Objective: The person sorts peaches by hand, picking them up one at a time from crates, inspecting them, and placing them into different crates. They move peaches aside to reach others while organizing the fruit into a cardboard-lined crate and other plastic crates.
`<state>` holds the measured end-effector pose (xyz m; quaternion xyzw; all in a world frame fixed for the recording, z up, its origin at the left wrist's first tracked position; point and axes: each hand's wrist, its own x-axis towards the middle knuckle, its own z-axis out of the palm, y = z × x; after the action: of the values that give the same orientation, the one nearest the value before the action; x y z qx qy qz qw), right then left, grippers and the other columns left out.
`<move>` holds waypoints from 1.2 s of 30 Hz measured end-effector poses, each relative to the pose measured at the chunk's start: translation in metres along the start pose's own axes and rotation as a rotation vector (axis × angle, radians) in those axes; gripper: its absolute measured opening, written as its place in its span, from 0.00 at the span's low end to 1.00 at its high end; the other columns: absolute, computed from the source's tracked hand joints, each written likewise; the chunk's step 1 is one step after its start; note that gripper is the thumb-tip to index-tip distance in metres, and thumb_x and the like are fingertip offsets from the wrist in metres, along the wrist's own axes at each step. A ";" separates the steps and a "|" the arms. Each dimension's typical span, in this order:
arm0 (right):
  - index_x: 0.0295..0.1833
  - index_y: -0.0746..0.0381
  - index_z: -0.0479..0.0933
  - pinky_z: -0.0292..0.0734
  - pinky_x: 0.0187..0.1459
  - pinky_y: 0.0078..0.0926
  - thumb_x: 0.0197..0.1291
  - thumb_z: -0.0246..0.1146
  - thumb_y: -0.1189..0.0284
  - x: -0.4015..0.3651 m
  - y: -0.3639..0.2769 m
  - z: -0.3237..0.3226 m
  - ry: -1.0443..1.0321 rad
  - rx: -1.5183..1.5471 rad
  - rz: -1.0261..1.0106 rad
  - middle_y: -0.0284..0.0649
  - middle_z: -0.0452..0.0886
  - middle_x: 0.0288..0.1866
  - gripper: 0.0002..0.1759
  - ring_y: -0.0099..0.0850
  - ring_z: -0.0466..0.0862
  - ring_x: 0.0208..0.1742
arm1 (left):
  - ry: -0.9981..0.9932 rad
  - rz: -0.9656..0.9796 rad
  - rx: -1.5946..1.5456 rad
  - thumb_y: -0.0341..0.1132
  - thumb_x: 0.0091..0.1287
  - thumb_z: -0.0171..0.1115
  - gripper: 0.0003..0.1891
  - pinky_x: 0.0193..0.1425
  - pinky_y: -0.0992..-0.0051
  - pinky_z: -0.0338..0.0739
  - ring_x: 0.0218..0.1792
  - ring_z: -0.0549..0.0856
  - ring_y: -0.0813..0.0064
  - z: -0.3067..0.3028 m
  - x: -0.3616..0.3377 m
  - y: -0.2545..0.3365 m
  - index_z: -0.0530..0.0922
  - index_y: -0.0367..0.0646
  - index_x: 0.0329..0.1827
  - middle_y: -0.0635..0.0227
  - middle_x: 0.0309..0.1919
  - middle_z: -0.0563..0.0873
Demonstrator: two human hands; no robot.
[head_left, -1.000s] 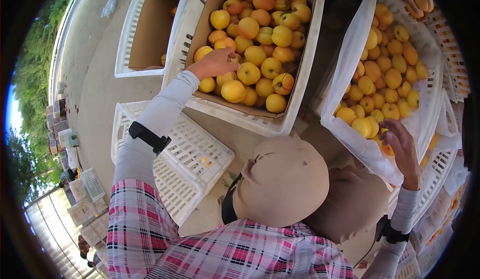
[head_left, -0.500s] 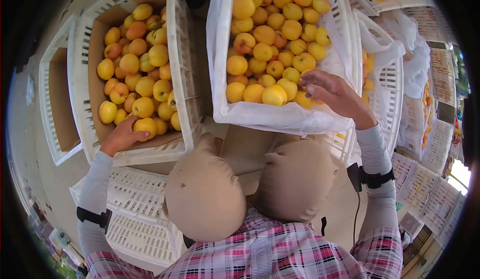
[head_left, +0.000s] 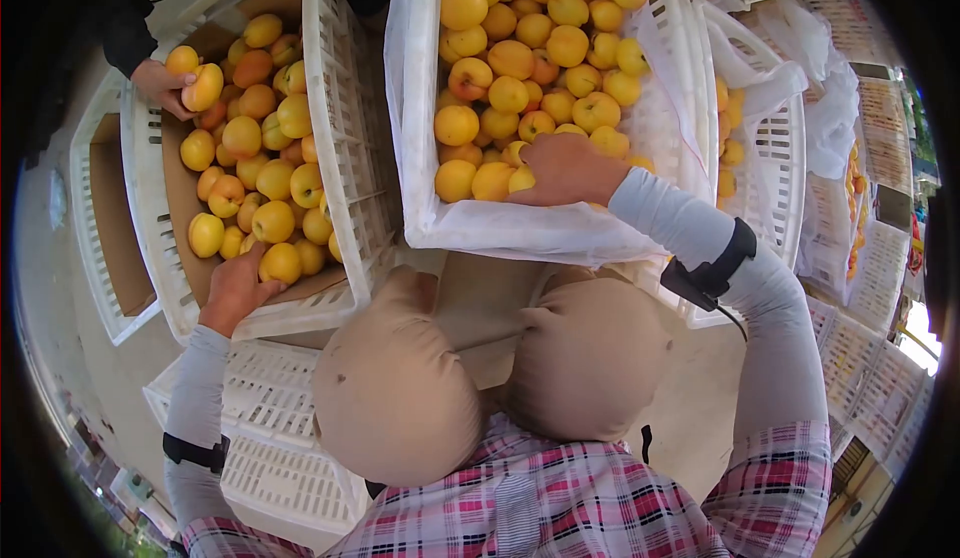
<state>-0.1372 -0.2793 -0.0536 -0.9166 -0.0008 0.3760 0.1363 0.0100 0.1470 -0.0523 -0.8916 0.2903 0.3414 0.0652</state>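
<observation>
My left hand (head_left: 238, 286) is at the near end of the left crate, thumb and fingers closed around a yellow apricot (head_left: 281, 262). The left crate (head_left: 335, 168) has a cardboard lining and holds a pile of yellow-orange apricots. My right hand (head_left: 574, 170) reaches into the cloth-lined crate (head_left: 405, 108), back of the hand up. Its fingers curl down over a yellow apricot (head_left: 521, 180) near the front edge, and the fingertips are partly hidden. More apricots (head_left: 510, 58) fill that crate.
Another person's hand (head_left: 165, 86) in a dark sleeve holds apricots at the left crate's far-left edge. A further cardboard-lined crate (head_left: 85, 193) stands at the far left. An upturned white crate (head_left: 285, 458) sits by my left knee. More crates (head_left: 780, 148) with fruit line the right.
My right hand has moved left and down onto the apricots, its fingers now curled. The other person's hand has appeared at the left crate with apricots. My left hand stays at its apricot.
</observation>
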 end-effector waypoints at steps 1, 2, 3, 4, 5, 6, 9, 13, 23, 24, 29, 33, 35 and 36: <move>0.45 0.67 0.77 0.75 0.44 0.41 0.50 0.63 0.45 0.004 -0.001 0.005 0.023 -0.051 0.011 0.51 0.80 0.39 0.33 0.48 0.80 0.42 | 0.000 -0.006 -0.002 0.43 0.49 0.74 0.31 0.45 0.61 0.78 0.42 0.84 0.51 0.000 -0.001 -0.005 0.73 0.40 0.56 0.50 0.37 0.84; 0.45 0.67 0.77 0.75 0.44 0.41 0.50 0.63 0.45 0.006 0.002 0.008 0.021 -0.056 0.006 0.51 0.80 0.39 0.33 0.48 0.80 0.42 | -0.021 0.006 -0.091 0.43 0.51 0.72 0.31 0.45 0.62 0.78 0.42 0.84 0.53 0.000 -0.002 -0.013 0.73 0.40 0.56 0.50 0.38 0.84; 0.46 0.67 0.76 0.75 0.43 0.41 0.48 0.65 0.48 0.005 0.007 0.011 0.068 0.008 -0.061 0.51 0.79 0.40 0.33 0.47 0.80 0.43 | -0.042 0.020 -0.180 0.42 0.52 0.71 0.30 0.46 0.63 0.78 0.42 0.84 0.54 0.000 -0.002 -0.017 0.73 0.39 0.57 0.50 0.39 0.84; 0.47 0.67 0.75 0.75 0.43 0.41 0.47 0.66 0.50 0.003 0.013 0.011 0.115 0.071 -0.128 0.52 0.79 0.42 0.32 0.47 0.79 0.43 | -0.041 0.019 -0.186 0.42 0.52 0.71 0.30 0.46 0.63 0.78 0.42 0.84 0.54 -0.002 -0.002 -0.020 0.73 0.39 0.57 0.50 0.39 0.84; 0.47 0.67 0.75 0.75 0.43 0.41 0.47 0.66 0.50 -0.002 0.018 0.012 0.113 0.063 -0.129 0.52 0.79 0.42 0.32 0.47 0.79 0.43 | -0.025 -0.020 -0.258 0.41 0.54 0.70 0.29 0.46 0.65 0.78 0.41 0.84 0.56 -0.006 -0.001 -0.022 0.73 0.39 0.57 0.51 0.39 0.84; 0.48 0.67 0.74 0.75 0.43 0.39 0.45 0.68 0.53 -0.010 0.020 0.011 0.175 0.152 -0.157 0.51 0.78 0.44 0.32 0.46 0.79 0.44 | -0.008 -0.058 -0.332 0.39 0.56 0.69 0.28 0.46 0.67 0.78 0.40 0.84 0.59 -0.011 -0.002 -0.023 0.73 0.38 0.58 0.52 0.39 0.83; 0.53 0.67 0.70 0.76 0.46 0.35 0.45 0.70 0.60 -0.032 0.020 0.001 0.269 0.358 -0.163 0.49 0.75 0.49 0.33 0.41 0.78 0.47 | 0.140 0.003 -0.450 0.36 0.59 0.66 0.24 0.45 0.72 0.78 0.37 0.82 0.67 -0.027 -0.004 -0.011 0.73 0.37 0.57 0.57 0.37 0.83; 0.59 0.65 0.65 0.79 0.52 0.28 0.46 0.71 0.69 -0.045 0.018 -0.015 0.330 0.977 -0.151 0.43 0.73 0.52 0.35 0.33 0.77 0.56 | 0.284 0.068 -0.667 0.32 0.61 0.64 0.20 0.46 0.76 0.77 0.37 0.82 0.71 -0.057 -0.005 0.028 0.74 0.36 0.56 0.59 0.37 0.83; 0.64 0.66 0.60 0.76 0.59 0.31 0.48 0.71 0.77 -0.035 -0.079 -0.087 0.395 1.017 -0.571 0.41 0.70 0.59 0.38 0.32 0.77 0.58 | -0.171 0.596 -1.616 0.45 0.68 0.58 0.34 0.53 0.71 0.79 0.56 0.77 0.72 -0.114 -0.004 0.148 0.56 0.42 0.72 0.61 0.61 0.70; 0.65 0.65 0.60 0.77 0.58 0.31 0.48 0.71 0.78 -0.036 -0.089 -0.091 0.410 0.954 -0.590 0.41 0.70 0.59 0.39 0.31 0.77 0.57 | -0.181 0.597 -1.600 0.45 0.68 0.59 0.33 0.54 0.70 0.80 0.57 0.77 0.71 -0.115 -0.003 0.153 0.58 0.41 0.70 0.62 0.60 0.71; 0.68 0.64 0.60 0.74 0.56 0.28 0.58 0.63 0.75 -0.042 -0.083 -0.091 0.499 0.986 -0.594 0.40 0.68 0.66 0.32 0.30 0.75 0.59 | 0.017 0.465 -1.809 0.43 0.68 0.58 0.26 0.54 0.69 0.81 0.53 0.80 0.72 -0.099 0.001 0.095 0.65 0.39 0.64 0.63 0.52 0.78; 0.65 0.65 0.65 0.75 0.52 0.25 0.63 0.59 0.71 -0.041 -0.052 -0.075 0.432 1.074 -0.409 0.39 0.72 0.62 0.25 0.26 0.77 0.53 | 0.030 0.170 -1.586 0.45 0.67 0.58 0.27 0.53 0.72 0.80 0.52 0.80 0.72 -0.069 -0.002 0.044 0.65 0.39 0.64 0.63 0.54 0.77; 0.62 0.66 0.68 0.75 0.49 0.22 0.66 0.56 0.69 -0.040 -0.047 -0.064 0.434 1.054 -0.315 0.39 0.75 0.58 0.21 0.23 0.78 0.47 | 0.007 0.060 -1.449 0.46 0.66 0.59 0.27 0.51 0.72 0.79 0.50 0.81 0.70 -0.048 -0.002 0.041 0.68 0.37 0.61 0.61 0.51 0.79; 0.62 0.66 0.68 0.75 0.49 0.22 0.66 0.56 0.69 -0.039 -0.046 -0.059 0.427 1.058 -0.312 0.39 0.75 0.58 0.21 0.23 0.78 0.47 | -0.020 -0.036 -1.306 0.46 0.66 0.60 0.26 0.49 0.72 0.79 0.48 0.82 0.69 -0.037 -0.001 0.039 0.70 0.36 0.59 0.59 0.49 0.81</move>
<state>-0.1199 -0.2540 0.0245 -0.7685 0.0793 0.1078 0.6257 0.0084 0.1035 -0.0200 -0.7492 0.0077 0.4545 -0.4817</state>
